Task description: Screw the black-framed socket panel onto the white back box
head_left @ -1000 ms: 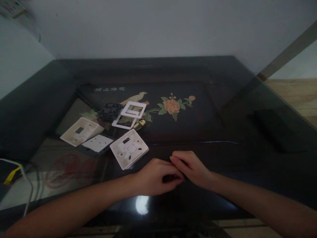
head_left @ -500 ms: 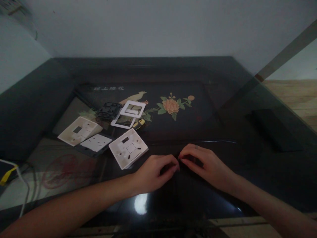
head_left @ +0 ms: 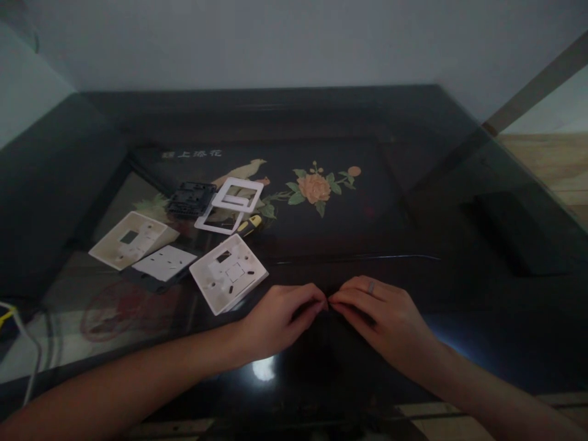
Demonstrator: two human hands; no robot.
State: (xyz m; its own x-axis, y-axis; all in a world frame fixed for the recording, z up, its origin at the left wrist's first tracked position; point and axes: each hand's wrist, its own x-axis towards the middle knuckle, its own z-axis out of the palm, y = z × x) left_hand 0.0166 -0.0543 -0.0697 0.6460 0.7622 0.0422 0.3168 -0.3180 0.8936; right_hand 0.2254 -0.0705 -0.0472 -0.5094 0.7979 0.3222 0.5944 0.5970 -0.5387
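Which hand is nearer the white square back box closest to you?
Left. The left hand sits just right of the white back box, almost beside its corner; the right hand lies farther right, beyond the left hand.

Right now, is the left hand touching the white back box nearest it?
Apart. The head view shows dark glass table between the left hand and the white back box.

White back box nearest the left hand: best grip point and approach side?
Probably pinch the white back box across two opposite raised walls, coming from above. It lies flat, open side up, on the dark table, so its rim is exposed; the left hand is closest.
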